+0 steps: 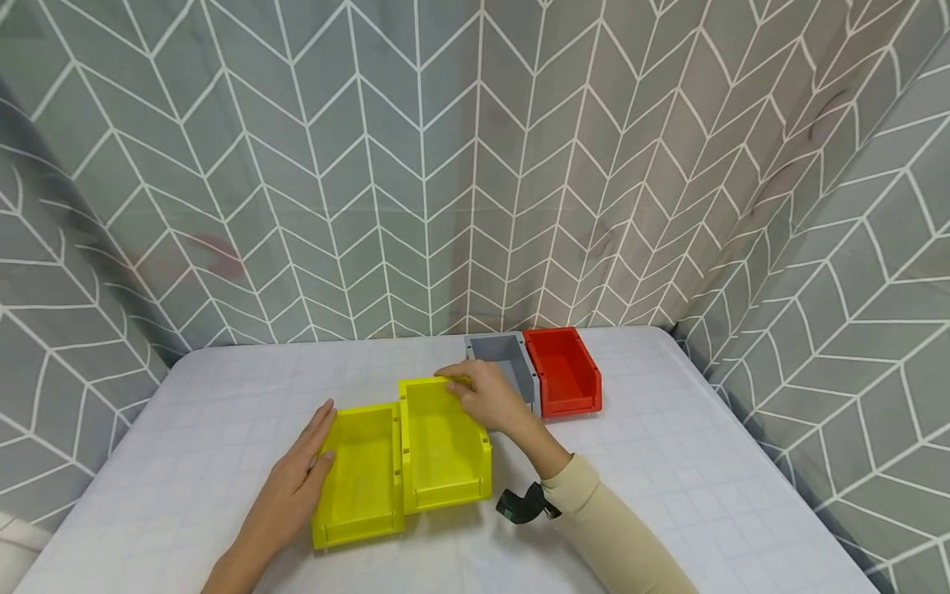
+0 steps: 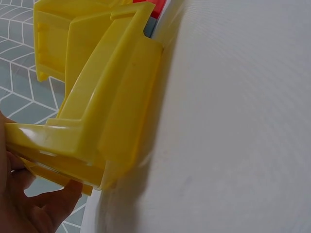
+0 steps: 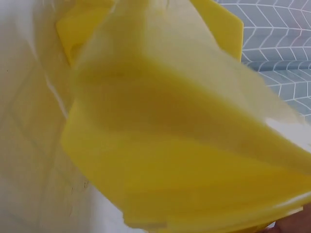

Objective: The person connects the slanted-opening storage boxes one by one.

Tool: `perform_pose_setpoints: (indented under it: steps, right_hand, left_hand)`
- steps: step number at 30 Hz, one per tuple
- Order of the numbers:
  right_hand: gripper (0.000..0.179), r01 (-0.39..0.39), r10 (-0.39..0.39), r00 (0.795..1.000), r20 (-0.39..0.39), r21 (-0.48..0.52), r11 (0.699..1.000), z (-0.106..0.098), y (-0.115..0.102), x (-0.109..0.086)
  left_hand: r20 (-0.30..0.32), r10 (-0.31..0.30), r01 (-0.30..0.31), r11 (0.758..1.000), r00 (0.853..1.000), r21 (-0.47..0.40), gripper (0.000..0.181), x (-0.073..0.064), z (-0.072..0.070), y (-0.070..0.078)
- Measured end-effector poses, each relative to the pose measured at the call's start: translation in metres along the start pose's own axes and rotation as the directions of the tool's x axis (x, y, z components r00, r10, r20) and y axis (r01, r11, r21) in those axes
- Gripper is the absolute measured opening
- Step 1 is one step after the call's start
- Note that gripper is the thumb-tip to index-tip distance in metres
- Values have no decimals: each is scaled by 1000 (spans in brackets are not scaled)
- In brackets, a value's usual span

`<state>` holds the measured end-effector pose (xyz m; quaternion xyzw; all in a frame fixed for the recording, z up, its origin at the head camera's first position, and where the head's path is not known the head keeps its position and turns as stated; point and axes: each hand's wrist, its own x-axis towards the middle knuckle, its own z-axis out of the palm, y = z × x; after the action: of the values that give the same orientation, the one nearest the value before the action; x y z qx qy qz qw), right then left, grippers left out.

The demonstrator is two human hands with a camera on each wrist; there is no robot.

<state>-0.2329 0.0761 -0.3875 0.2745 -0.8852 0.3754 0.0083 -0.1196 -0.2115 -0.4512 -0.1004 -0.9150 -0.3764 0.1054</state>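
Left hand (image 1: 295, 480) on the outer side of the left yellow bin (image 1: 364, 483), fingers long along the wall, thumb over the rim; left wrist view has the bin's edge gripped between the digits, little gap. Right hand (image 1: 486, 398) at the far right corner of the right yellow bin (image 1: 445, 454), fingers bent over the back rim, pinching it; right wrist view mostly blocked by blurred yellow, so fingertip detail there cannot be told. Both yellow bins at the near middle of the table (image 1: 668, 470), side walls touching, the right one set farther back and seemingly higher; whether either clears the cloth, cannot tell. Progress, as judged: the two yellow bins are brought together but staggered, not flush, so their lining-up or joining looks unfinished; gray bin (image 1: 505, 348) and red bin (image 1: 560, 370) already sit side by side beyond, ungripped, the gray partly hidden by the right hand. Yellow bins' long axes run from the person toward the curtain (image 1: 445, 165), roughly parallel, low fronts facing the person; red bin lies much the same way, near end slightly rightward. Beige sleeve (image 1: 619, 528) on the right arm, dark strap-like piece (image 1: 522, 505) by that wrist.
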Motion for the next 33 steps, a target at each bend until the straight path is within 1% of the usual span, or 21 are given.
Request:
perform_pose_setpoints:
  steps: [3,10,13,21,23,29,33]
  right_hand:
    - [28,-8,8,1000,-8,-1,1000,0,0,-1]
    - [26,-6,6,1000,-31,-3,1000,2,0,-2]
    - [28,0,0,999,-34,-18,1000,3,-1,-2]
    - [32,0,-2,999,-32,-60,998,4,-3,-2]
    - [33,-7,5,999,-31,-63,998,4,-4,-2]
    - [34,-30,27,999,-35,-68,997,4,-4,-1]
    - [34,-31,29,999,-36,-60,998,5,-3,-1]
  left_hand:
    - [-5,6,-6,1000,1000,1,58,0,1,0]
    - [-34,60,-59,998,998,7,58,-1,2,-3]
    - [-40,69,-69,998,997,7,57,-1,2,-3]
    - [-15,27,-27,1000,1000,9,57,-2,2,-2]
    - [-16,29,-29,1000,999,8,57,-2,2,-2]
    - [-33,57,-57,998,998,4,57,-3,2,-2]
    - [-33,52,-52,999,998,8,57,-3,2,-2]
